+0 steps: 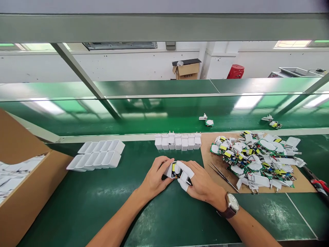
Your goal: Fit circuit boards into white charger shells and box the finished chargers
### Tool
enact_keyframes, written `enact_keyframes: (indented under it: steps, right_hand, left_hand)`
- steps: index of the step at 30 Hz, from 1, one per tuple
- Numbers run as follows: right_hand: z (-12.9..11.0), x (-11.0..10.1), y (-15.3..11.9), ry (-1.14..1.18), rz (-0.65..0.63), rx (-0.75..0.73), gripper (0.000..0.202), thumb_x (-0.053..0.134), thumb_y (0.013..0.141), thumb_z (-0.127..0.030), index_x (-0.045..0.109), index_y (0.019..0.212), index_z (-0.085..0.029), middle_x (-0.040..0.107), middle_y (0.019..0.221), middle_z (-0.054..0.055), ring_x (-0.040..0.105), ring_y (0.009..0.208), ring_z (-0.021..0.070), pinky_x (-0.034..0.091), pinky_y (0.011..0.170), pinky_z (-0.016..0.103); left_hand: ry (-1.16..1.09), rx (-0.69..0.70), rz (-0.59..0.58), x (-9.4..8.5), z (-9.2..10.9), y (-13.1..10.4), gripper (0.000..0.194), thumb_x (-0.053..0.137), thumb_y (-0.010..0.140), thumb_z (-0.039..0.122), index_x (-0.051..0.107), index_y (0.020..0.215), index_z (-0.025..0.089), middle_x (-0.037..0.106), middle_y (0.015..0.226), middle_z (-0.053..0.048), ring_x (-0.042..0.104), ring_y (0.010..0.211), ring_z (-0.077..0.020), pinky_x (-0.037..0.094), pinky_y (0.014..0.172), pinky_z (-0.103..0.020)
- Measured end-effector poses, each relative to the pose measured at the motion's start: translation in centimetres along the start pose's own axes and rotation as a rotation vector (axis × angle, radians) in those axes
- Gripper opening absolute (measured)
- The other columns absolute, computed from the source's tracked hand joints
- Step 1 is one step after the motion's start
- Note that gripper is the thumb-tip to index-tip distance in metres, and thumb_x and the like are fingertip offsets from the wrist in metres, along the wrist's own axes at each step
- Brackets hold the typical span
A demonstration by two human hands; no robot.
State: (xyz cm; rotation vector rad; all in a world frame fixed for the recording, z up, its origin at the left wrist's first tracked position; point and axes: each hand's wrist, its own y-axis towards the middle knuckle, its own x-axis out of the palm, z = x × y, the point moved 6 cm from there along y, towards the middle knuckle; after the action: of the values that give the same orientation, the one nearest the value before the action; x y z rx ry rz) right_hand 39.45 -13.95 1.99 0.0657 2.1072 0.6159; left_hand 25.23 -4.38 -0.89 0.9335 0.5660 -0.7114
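2 hands [155, 176] on 1 circuit assembly [175, 168], 7 white cases [184, 142]

My feed is bright, pale light showing at windows [293, 44] high on both sides. White glare patches the glossy green surface [154, 122] at the back; soft shadow follows the left forearm [124, 216]. Outer edges look stretched; the handheld part [177, 169] shows little fine detail.

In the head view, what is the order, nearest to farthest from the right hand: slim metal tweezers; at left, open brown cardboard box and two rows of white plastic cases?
1. Metal tweezers, just right.
2. White plastic cases, left side.
3. Cardboard box, far left.
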Motion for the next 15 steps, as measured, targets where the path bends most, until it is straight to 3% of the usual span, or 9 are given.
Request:
enact_keyframes:
  steps: [3,6,10,15]
  right_hand:
    - [0.2,-0.1,0.0,0.055,-0.014,0.015,0.064,0.063,0.094,-0.02,0.038,0.153,-0.024,0.065,0.129,0.015,0.062,0.116,0.0307,0.057,0.097,0.049]
    - [1.1,-0.3,-0.3,0.17,-0.009,0.091,0.065,0.072,0.093,-0.036,0.042,0.149,-0.024,0.059,0.141,0.016,0.058,0.13,0.0309,0.054,0.107,0.051]
    - [2.3,-0.1,-0.5,0.279,-0.017,0.182,0.043,0.049,0.105,-0.024,0.046,0.148,-0.025,0.056,0.148,0.014,0.059,0.132,0.0235,0.053,0.111,0.046]
    - [3.3,0.6,-0.6,0.241,0.022,0.212,0.037,0.061,0.098,-0.023,0.058,0.135,-0.025,0.066,0.137,0.011,0.067,0.123,0.0244,0.059,0.104,0.044]
  left_hand:
    - [-0.097,-0.024,-0.034,0.3,0.1,0.0,0.062,0.069,0.096,0.026,0.043,0.152,0.026,0.06,0.13,-0.015,0.058,0.122,-0.0292,0.054,0.103,-0.048]
    - [-0.232,-0.13,-0.127,0.8,-0.4,0.0,0.048,0.063,0.1,0.03,0.051,0.146,0.026,0.065,0.13,-0.013,0.06,0.123,-0.0286,0.054,0.104,-0.047]
    - [-0.393,-0.29,-0.219,1.2,-1.3,-0.2,0.036,0.053,0.104,0.027,0.057,0.139,0.027,0.07,0.126,-0.009,0.068,0.112,-0.023,0.057,0.098,-0.041]
    - [-0.455,-0.392,-0.192,1.0,-1.6,-0.1,0.036,0.061,0.1,0.033,0.058,0.135,0.025,0.073,0.125,-0.008,0.071,0.111,-0.0234,0.057,0.099,-0.041]
